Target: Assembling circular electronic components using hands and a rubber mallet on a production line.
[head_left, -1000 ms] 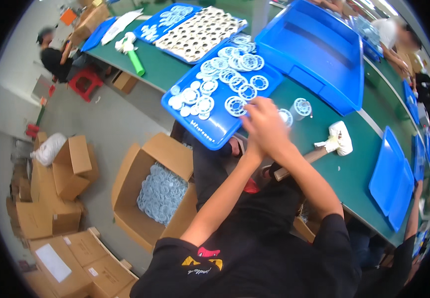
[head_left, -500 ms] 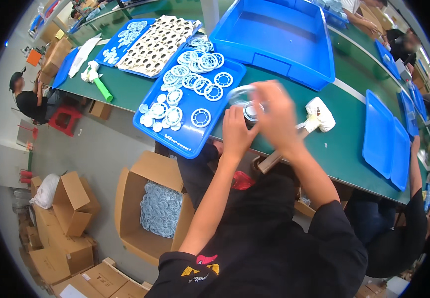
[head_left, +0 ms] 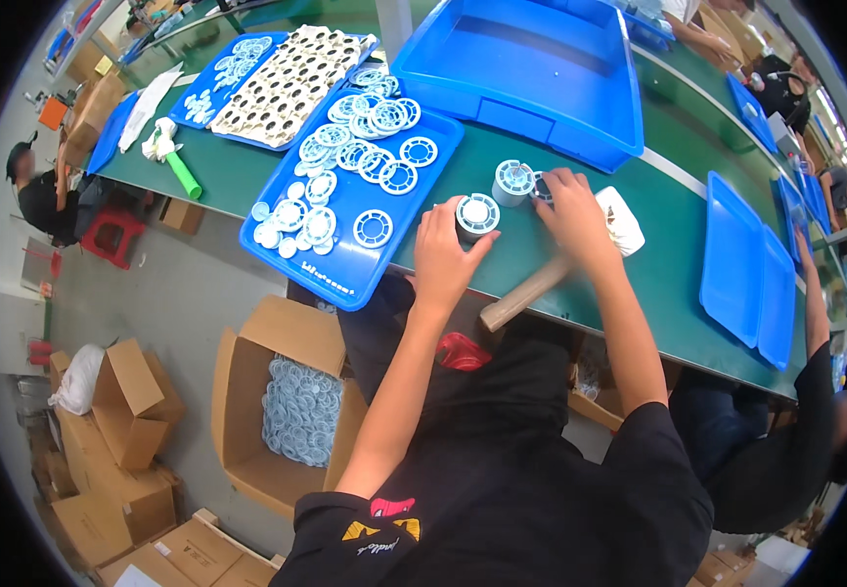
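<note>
Green tabletop [head_left: 673, 249] beneath, a disc-capped cylinder [head_left: 477, 215] is being gripped by the left hand [head_left: 441, 256], a disc [head_left: 543, 188] touched by the right hand [head_left: 580, 221], grip unclear; the overhanging mallet [head_left: 551, 276] could be wrist-bumped off.

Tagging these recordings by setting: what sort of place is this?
Probably a factory assembly workshop: a long green workbench bears a blue tray of pale round parts, an open cardboard box beside it holds heaped pale discs, and other people are nearby.
</note>
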The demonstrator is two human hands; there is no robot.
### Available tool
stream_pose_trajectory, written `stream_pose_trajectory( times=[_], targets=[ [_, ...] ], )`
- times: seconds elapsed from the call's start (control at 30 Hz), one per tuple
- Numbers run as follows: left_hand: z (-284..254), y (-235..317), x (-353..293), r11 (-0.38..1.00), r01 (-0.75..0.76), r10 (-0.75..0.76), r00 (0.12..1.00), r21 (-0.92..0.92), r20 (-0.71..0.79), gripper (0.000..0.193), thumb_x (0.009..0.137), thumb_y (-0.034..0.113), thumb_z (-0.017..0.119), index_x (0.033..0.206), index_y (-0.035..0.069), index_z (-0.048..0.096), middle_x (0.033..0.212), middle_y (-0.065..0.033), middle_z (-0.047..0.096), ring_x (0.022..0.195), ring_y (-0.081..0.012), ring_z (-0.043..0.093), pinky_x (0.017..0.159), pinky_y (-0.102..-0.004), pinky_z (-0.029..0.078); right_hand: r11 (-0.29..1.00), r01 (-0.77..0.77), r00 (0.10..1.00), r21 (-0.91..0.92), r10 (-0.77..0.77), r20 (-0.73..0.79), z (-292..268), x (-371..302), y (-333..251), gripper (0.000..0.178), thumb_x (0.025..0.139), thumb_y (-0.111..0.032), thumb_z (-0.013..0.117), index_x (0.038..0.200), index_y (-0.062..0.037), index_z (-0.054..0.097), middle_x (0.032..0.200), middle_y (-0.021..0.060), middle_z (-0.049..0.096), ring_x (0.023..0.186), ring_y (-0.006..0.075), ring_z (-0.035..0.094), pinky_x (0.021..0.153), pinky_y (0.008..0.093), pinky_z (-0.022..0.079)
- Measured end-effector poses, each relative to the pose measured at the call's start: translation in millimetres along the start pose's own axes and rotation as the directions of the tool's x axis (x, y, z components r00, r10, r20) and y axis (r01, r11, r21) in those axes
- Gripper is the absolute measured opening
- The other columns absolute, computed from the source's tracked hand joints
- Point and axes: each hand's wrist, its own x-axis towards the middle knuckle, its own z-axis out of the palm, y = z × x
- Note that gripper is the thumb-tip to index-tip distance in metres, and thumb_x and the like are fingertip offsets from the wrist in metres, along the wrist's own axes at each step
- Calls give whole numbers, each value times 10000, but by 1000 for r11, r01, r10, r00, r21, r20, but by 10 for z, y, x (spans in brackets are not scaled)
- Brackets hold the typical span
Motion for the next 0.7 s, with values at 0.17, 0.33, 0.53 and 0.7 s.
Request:
stream_pose_trajectory(
  times=[0.17, 0.33, 0.53, 0.7],
  targets=[
    [-25, 2, -11, 1000, 14, -14, 1000, -25, -1, 624, 785, 297, 894, 1270, 27, 608, 1149, -156, 663, 1082, -377, 614, 928, -466, 497, 983, -145, 960, 114, 168, -223, -153, -18, -170, 517, 865, -213, 753, 1279, 64, 615, 1194, 242, 604, 1144, 419, 601, 960, 481, 526],
    [18, 7, -9, 999, -29, 29, 1000, -31, -13, 658, 749, 283, 908, 1267, 28, 593, 1114, -174, 661, 1062, -384, 617, 904, -473, 479, 951, 164, 928, 261, -59, -367, -396, -132, -772, 523, 832, -192, 774, 1260, 57, 607, 1195, 220, 589, 1082, 397, 598, 937, 472, 513],
    [30, -29, -28, 997, 5, -7, 1000, -81, -22, 498, 772, 219, 867, 1141, 27, 593, 1062, -177, 652, 1020, -394, 611, 864, -481, 479, 940, 175, 970, 294, -113, -216, 6, -155, -1045, 541, 806, -212, 839, 1222, 58, 625, 1185, 207, 584, 1096, 393, 608, 901, 465, 540],
    [24, -37, -10, 999, -13, 10, 999, -53, -46, 484, 761, 170, 861, 1139, 25, 594, 1069, -170, 653, 1021, -395, 613, 875, -486, 485, 924, 85, 981, 374, -11, -196, 19, -150, -1083, 525, 806, -211, 849, 1192, 67, 628, 1165, 214, 582, 1057, 408, 620, 881, 469, 541]
  ],
)
